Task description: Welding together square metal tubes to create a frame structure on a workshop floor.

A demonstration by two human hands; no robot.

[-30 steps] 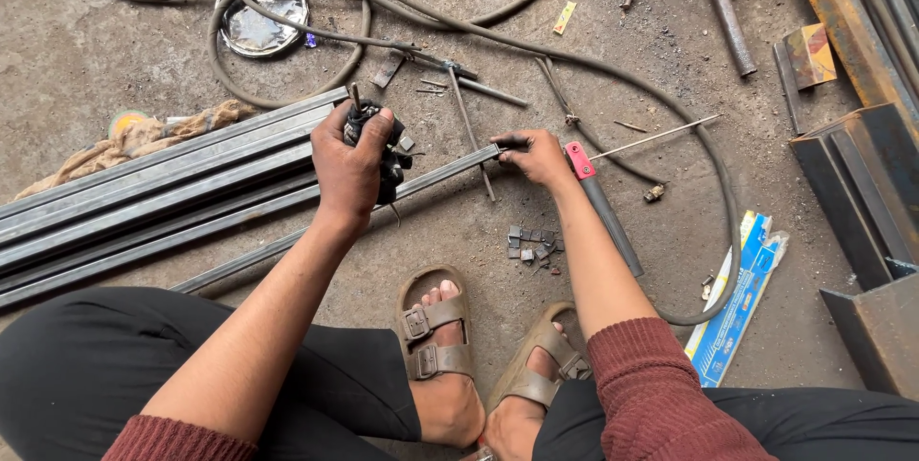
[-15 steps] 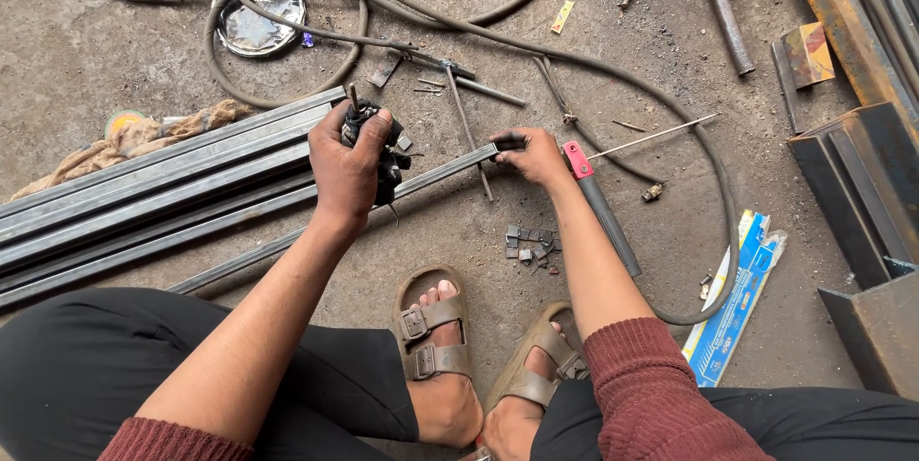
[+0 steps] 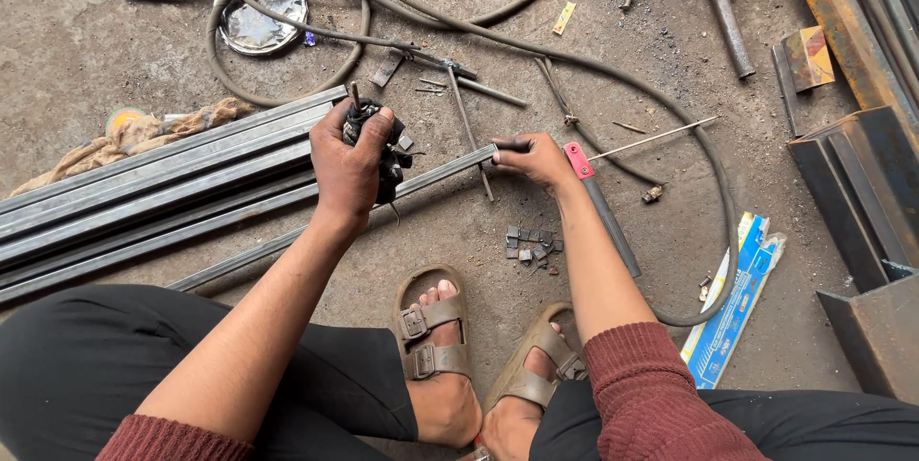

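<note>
While the left hand (image 3: 349, 159) clenches a half-hidden black tool (image 3: 383, 140), the right hand (image 3: 538, 159) pinches the steel bar's (image 3: 287, 241) end.

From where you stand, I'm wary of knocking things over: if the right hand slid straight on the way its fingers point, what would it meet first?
The right hand points leftward along the thin metal bar it grips, so it would probably first reach the left hand and the black tool it holds.

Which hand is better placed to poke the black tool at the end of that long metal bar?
Probably the left hand: it grips the black tool over the metal bar. The right hand pinches the bar's end.
</note>
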